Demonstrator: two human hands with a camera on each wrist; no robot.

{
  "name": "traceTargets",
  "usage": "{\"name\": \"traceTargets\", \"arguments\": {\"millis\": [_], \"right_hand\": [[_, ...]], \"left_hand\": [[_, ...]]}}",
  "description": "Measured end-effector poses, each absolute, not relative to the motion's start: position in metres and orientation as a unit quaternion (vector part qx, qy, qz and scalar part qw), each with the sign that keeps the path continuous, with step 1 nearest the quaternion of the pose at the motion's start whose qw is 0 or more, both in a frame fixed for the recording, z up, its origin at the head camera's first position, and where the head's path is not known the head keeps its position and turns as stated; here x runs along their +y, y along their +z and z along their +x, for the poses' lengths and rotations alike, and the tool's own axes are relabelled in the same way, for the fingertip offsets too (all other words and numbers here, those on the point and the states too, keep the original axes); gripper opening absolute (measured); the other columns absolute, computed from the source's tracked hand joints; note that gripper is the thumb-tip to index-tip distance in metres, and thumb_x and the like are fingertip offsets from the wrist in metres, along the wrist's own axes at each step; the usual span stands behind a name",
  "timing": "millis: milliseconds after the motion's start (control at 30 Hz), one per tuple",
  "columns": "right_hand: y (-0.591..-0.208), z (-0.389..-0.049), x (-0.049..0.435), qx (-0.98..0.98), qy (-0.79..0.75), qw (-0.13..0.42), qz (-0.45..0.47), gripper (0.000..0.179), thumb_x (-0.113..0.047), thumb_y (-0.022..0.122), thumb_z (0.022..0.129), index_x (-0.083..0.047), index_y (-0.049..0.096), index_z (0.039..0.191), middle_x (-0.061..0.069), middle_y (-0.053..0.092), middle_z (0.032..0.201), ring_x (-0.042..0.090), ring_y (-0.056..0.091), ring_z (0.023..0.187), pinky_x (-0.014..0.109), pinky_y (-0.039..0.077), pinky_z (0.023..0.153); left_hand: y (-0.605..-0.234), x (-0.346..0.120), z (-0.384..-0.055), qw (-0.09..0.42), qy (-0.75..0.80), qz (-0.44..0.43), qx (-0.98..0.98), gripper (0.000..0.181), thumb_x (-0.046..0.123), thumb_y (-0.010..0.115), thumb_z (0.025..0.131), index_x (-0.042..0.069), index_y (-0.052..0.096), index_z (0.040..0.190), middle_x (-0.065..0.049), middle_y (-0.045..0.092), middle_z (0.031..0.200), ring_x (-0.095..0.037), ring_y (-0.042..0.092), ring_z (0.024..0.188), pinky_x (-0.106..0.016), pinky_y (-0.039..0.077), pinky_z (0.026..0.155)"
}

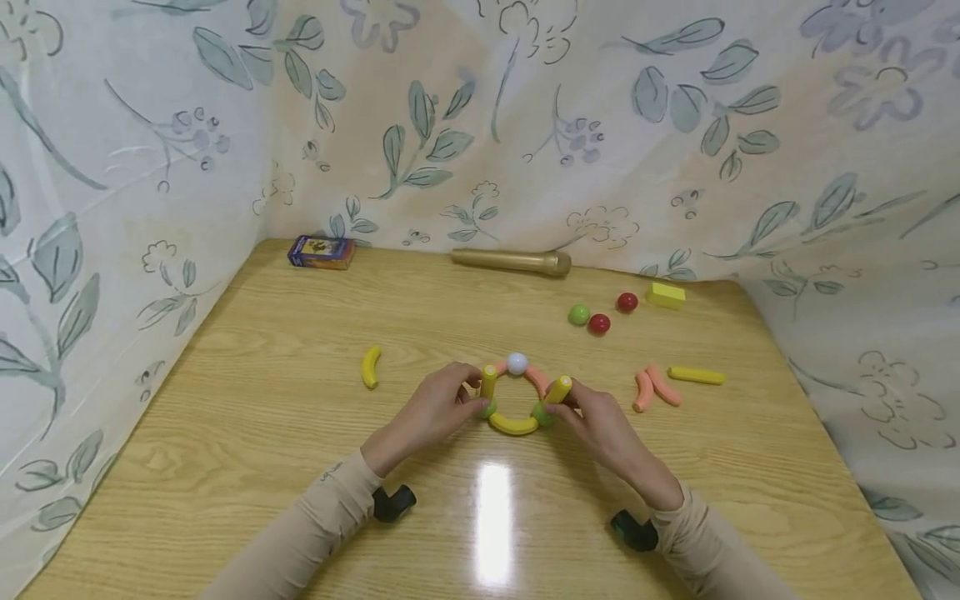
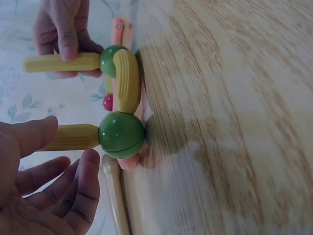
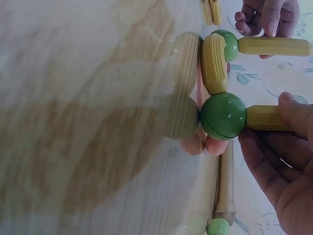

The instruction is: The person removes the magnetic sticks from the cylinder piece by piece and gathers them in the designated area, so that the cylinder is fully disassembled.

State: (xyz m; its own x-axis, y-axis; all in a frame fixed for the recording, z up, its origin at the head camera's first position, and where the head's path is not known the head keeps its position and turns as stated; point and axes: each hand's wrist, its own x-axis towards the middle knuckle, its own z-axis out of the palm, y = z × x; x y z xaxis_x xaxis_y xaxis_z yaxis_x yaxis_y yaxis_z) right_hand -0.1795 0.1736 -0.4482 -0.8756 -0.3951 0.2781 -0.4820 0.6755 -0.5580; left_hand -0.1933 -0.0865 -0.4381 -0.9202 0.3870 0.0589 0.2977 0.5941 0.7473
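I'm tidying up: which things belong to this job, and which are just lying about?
In the job:
- left hand
- right hand
- held yellow sticks
- green balls beneath
- white ball
- ring's yellow curve
- ring's pink pieces

Lying about (some perhaps spares):
- box
- gold rod
- red balls
- loose green ball
- yellow block
- loose pink pieces
- loose yellow stick
- loose yellow curve

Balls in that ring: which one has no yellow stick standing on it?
The white ball, on the far side of the ring between pink arcs; both its green balls carry yellow sticks.
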Motion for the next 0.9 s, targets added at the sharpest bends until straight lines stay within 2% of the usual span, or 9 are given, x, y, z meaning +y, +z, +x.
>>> {"name": "traceTargets", "arguments": {"millis": [333,500,700,900], "right_hand": [[-0.4477,-0.1770,0.1693,-0.926,0.292,0.082,0.227,0.011,-0.011,0.069,0.089,-0.011,0.059,0.094,0.002,0.070,0.088,0.017,0.070,0.084,0.027,0.055,0.068],[-0.4490,-0.1750,0.1677,-0.928,0.280,0.098,0.224,0.013,-0.010,0.070,0.087,-0.009,0.059,0.094,0.003,0.065,0.084,0.013,0.061,0.077,0.025,0.051,0.064],[-0.4491,-0.1741,0.1663,-0.926,0.292,0.084,0.225,0.012,-0.009,0.066,0.090,-0.008,0.055,0.094,0.006,0.069,0.081,0.006,0.057,0.065,0.019,0.043,0.055],[-0.4476,-0.1736,0.1656,-0.925,0.295,0.079,0.227,0.013,-0.008,0.066,0.090,-0.008,0.054,0.093,0.005,0.067,0.076,0.003,0.050,0.060,0.018,0.040,0.053]], "left_hand": [[-0.4364,-0.0861,-0.1915,0.057,0.415,0.206,0.885,0.027,0.020,0.071,0.089,0.006,0.065,0.111,-0.010,0.067,0.106,-0.010,0.062,0.080,-0.024,0.051,0.069],[-0.4360,-0.0855,-0.1908,0.056,0.412,0.207,0.885,0.028,0.019,0.072,0.088,0.005,0.065,0.111,-0.011,0.066,0.105,-0.010,0.062,0.080,-0.023,0.051,0.068],[-0.4367,-0.0857,-0.1905,0.055,0.407,0.207,0.888,0.030,0.019,0.072,0.088,0.004,0.064,0.113,-0.011,0.066,0.107,-0.010,0.062,0.080,-0.023,0.051,0.069],[-0.4362,-0.0867,-0.1908,0.056,0.408,0.203,0.888,0.032,0.020,0.072,0.089,0.004,0.063,0.116,-0.011,0.066,0.107,-0.010,0.062,0.081,-0.024,0.051,0.069]]}}
